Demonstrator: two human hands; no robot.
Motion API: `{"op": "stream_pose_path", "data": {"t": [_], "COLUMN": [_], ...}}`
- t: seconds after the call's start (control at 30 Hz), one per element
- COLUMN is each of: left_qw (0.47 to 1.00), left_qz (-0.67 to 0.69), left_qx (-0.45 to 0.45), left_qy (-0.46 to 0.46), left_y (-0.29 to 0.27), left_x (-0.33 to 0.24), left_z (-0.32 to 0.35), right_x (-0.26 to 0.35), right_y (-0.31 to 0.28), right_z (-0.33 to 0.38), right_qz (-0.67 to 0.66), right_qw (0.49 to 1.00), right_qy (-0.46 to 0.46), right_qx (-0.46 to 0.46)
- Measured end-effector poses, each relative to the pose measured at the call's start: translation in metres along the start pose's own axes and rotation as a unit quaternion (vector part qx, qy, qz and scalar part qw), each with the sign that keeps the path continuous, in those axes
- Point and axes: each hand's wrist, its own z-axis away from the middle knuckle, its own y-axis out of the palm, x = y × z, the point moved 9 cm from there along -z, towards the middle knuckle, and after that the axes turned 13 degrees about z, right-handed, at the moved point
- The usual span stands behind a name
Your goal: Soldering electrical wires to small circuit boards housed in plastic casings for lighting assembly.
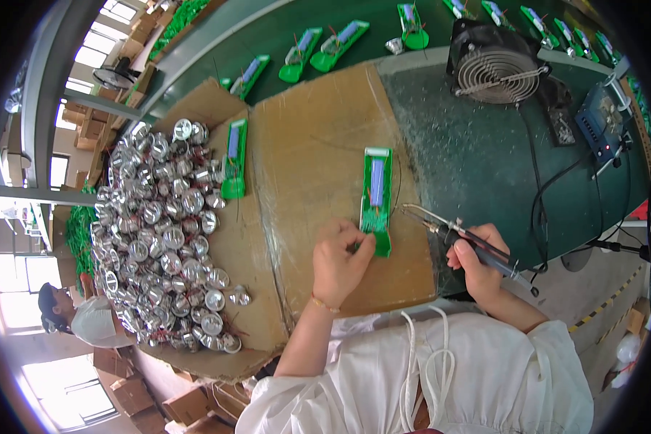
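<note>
On the brown cardboard lies a green plastic housing with a blue-violet cylindrical cell, thin wires and a small green circuit board in its lower part. My left hand is beside the lower end of this housing, thumb and fingertips closed in a pinch. Whatever they pinch is too small or hidden to make out. My right hand is wrapped round a soldering iron with a thin curved metal tube along it. The iron's tip points left toward the housing, a little apart from it.
A large heap of shiny silver lamp reflectors fills the cardboard at left, with another green housing beside it. Several more housings line the far green belt. A black fan and a blue soldering station with cables stand at right. A person is at far left.
</note>
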Motion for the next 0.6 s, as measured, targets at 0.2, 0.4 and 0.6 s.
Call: {"op": "stream_pose_path", "data": {"t": [0.2, 0.4, 0.6], "left_qw": [0.989, 0.998, 0.985], "left_qz": [0.103, -0.040, -0.167], "left_qx": [-0.064, 0.005, 0.004], "left_qy": [-0.089, -0.052, 0.046], "left_y": [-0.023, 0.009, 0.034], "left_x": [0.007, -0.009, -0.030], "left_z": [0.005, -0.040, -0.200], "right_x": [0.002, -0.002, -0.003], "right_y": [-0.035, -0.041, -0.044], "right_z": [-0.016, -0.026, -0.032], "right_qz": [0.069, 0.128, 0.158], "right_qw": [0.995, 0.988, 0.985], "right_qy": [-0.045, -0.085, -0.068], "right_qx": [-0.064, -0.015, -0.019]}}
